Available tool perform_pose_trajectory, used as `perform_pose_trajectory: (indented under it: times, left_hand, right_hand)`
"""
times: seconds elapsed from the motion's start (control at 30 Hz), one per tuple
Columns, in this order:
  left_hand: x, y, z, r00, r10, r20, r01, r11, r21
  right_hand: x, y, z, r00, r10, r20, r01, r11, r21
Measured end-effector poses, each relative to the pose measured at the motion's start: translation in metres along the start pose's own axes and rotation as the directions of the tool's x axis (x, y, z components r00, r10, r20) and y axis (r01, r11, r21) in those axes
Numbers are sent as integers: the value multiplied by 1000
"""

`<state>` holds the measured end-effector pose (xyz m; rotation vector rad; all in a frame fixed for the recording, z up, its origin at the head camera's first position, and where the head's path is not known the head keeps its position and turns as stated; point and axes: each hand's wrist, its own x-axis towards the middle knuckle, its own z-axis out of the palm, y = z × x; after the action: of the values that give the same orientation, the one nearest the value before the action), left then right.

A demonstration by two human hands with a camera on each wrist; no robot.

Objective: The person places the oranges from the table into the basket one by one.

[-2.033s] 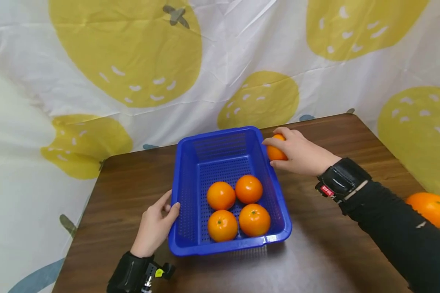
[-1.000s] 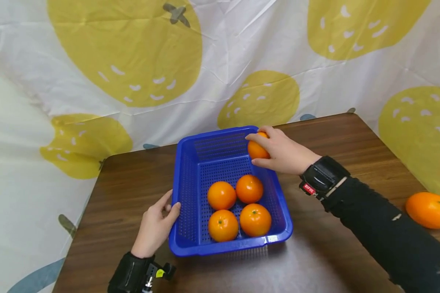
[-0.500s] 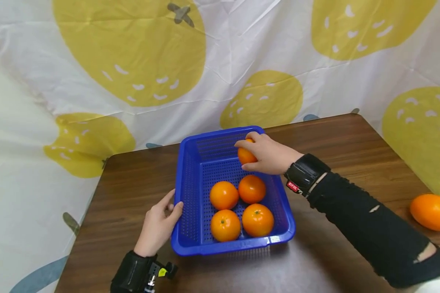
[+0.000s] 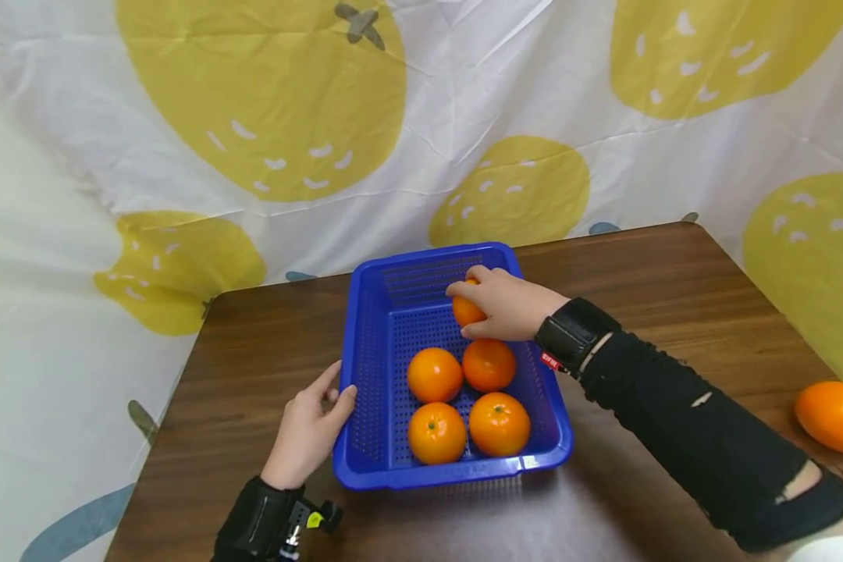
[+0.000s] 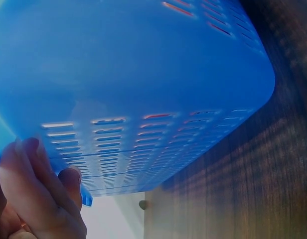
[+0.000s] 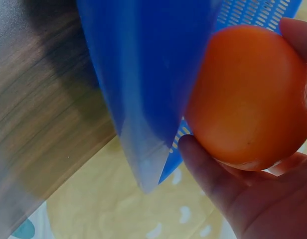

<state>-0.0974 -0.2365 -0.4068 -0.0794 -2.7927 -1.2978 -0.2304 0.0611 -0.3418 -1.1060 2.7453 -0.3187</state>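
My right hand (image 4: 509,304) grips an orange (image 4: 467,311) inside the far right part of a blue plastic basket (image 4: 365,414). In the right wrist view the thumb and fingers curl round this orange (image 6: 250,99), with the basket wall (image 6: 143,74) beside it. Several more oranges (image 4: 435,375) sit together in the near half of the basket. My left hand (image 4: 309,429) holds the basket's left rim, thumb on top and fingers at the outside. From the left wrist, the fingers (image 5: 39,189) show against the slotted outer wall (image 5: 128,74).
Another orange (image 4: 837,416) lies on the brown wooden table (image 4: 660,312) at the far right, beyond my right sleeve (image 4: 695,437). Behind the table hangs a white cloth (image 4: 421,101) printed with yellow fruit.
My right hand has carried the orange leftward from outside the basket, over its right rim, and down inside. My left hand has stayed on the left rim. The view has shifted slightly.
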Motion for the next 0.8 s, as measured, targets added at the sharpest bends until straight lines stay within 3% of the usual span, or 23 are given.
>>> perform_pose_trajectory:
  times: [0.5, 0.8]
  left_hand:
    - [-2, 0, -1, 999, -33, 19, 34, 999, -28]
    - [-4, -1, -3, 1000, -29, 6, 30, 999, -27]
  right_hand:
    - [21, -17, -14, 994, 46, 96, -42, 998, -45]
    - [44, -28, -1, 981, 171, 92, -171, 985, -9]
